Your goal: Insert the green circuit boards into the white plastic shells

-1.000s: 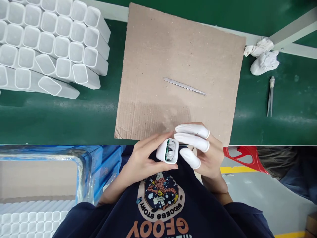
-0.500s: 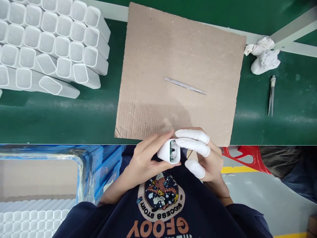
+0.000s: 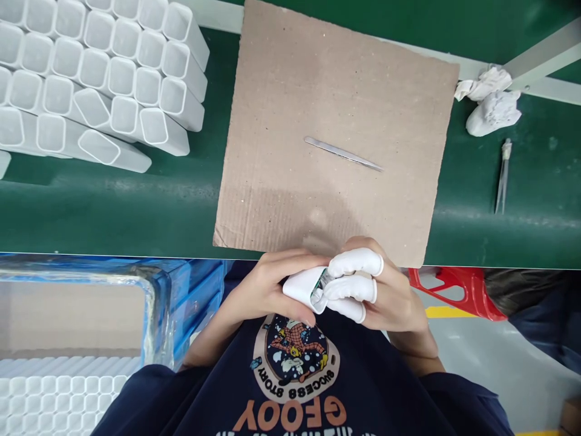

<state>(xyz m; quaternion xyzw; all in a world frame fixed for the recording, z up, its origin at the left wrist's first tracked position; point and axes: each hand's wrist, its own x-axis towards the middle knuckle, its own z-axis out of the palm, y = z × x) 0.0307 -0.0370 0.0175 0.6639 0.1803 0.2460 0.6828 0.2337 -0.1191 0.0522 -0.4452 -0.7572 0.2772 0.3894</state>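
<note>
My left hand (image 3: 265,287) is wrapped round a white plastic housing (image 3: 301,288), a short squarish tube, just off the table's front edge. The housing's open end faces right and shows a green edge and silvery parts (image 3: 318,295) inside. White finger cots cover three fingertips of my right hand (image 3: 372,287). Those fingertips come together at the open end, touching the parts there; what they pinch is hidden behind them. A pair of metal tweezers (image 3: 344,154) lies on the cardboard sheet (image 3: 272,103) beyond my hands.
Rows of white tubes (image 3: 121,75) lie stacked at the left of the green table (image 3: 104,212). At right are crumpled white cots (image 3: 492,113) and a second pair of tweezers (image 3: 502,175). Below the edge stand a blue-framed crate (image 3: 154,315) and a red stool (image 3: 458,290).
My right fingers have closed in from beside the housing onto its open end. The housing has tilted, its opening turning downward in the view. The camera view has shifted slightly.
</note>
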